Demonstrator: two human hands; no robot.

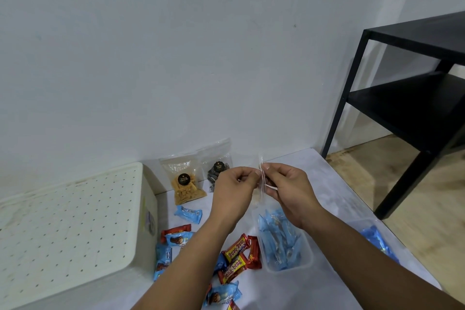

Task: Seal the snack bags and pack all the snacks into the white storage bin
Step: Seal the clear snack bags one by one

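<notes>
The white storage bin (75,229) stands at the left of the table (327,178), with its perforated lid still on. If the lid stays on when the snacks are ready, a hand full of wrappers must put them down again, and some could slide off the table edge.

A clear tub (284,241) full of blue packets stands just under the right forearm. When that arm comes down or pulls back, it may knock the tub and spill the packets.

Two snack bags lean on the wall: the yellow chips bag (187,184) and the dark snack bag (217,171), which is partly hidden behind the left hand. I cannot tell if they are sealed. If one goes into the bin open, its contents will fall out.

Loose bars, red (236,257) and blue (188,212), lie scattered between the bin and the tub, so one is easy to forget.

The clear small bag (261,178) is held up above the table between both hands. The left hand (234,189) pinches its top edge with curled fingers, and the right hand (289,189) pinches it from the other side. The plastic is thin and seen edge-on, so the strip may close only in part, or the bag may slip from the fingers.
</notes>
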